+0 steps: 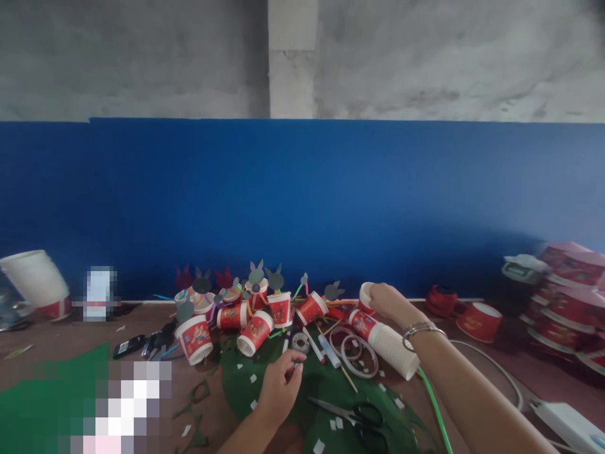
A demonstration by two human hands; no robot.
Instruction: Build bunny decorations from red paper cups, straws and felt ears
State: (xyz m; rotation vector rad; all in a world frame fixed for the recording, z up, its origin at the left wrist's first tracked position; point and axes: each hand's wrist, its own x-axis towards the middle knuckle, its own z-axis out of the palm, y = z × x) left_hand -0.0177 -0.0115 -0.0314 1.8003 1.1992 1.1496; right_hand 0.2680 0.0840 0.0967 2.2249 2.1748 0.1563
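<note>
At the back of the table my right hand (388, 302) has its fingers closed on the rim of a red and white paper cup (365, 296). Beside it lies a tilted stack of nested paper cups (390, 347), mostly showing white rims. My left hand (280, 386) hovers over the green sheet (265, 378), thumb and fingers pinched together; what they hold, if anything, is too small to make out. Just beyond it are a roll of tape (300, 343) and a glue stick (329, 351). Black-handled scissors (352, 414) lie open below and to the right.
Several red cups (255, 333) with animal-shaped cutouts and pipe cleaners crowd the back middle. A green pipe cleaner (435, 407) and a white cable (501, 372) lie by my right forearm. Stacked red paper buckets (571, 309) stand far right; a white cup stack (35, 280) leans far left.
</note>
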